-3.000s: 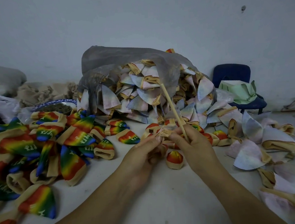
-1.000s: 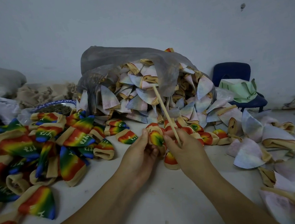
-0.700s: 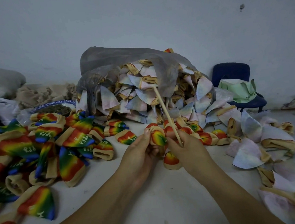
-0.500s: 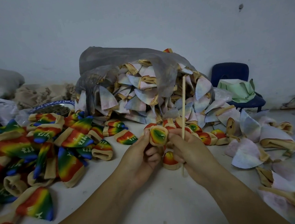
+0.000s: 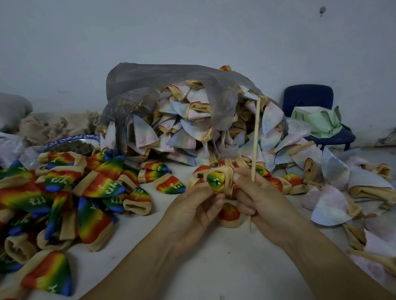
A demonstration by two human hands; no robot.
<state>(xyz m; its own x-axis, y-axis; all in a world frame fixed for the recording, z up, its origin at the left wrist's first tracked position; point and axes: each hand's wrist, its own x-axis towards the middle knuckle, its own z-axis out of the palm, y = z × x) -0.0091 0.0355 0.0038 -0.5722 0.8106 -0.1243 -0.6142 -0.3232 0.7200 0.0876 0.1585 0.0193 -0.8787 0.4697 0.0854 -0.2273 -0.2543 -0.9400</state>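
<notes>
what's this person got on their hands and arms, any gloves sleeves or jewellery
Nothing worn shows. The left hand and right hand are bare: no gloves, no rings in view. The left forearm and right forearm are bare down to the picture's lower edge, so no sleeve or cuff shows, and neither wrist has a watch or band.

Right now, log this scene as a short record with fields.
left hand: holds a rainbow fabric piece, colour showing out of its tan cuff
right hand: grips a wooden stick, near upright, fingers also on that piece
table, left: heaped rainbow pieces
behind: grey bag spilling pale pieces
right: loose pale pieces
far right: blue chair
</notes>
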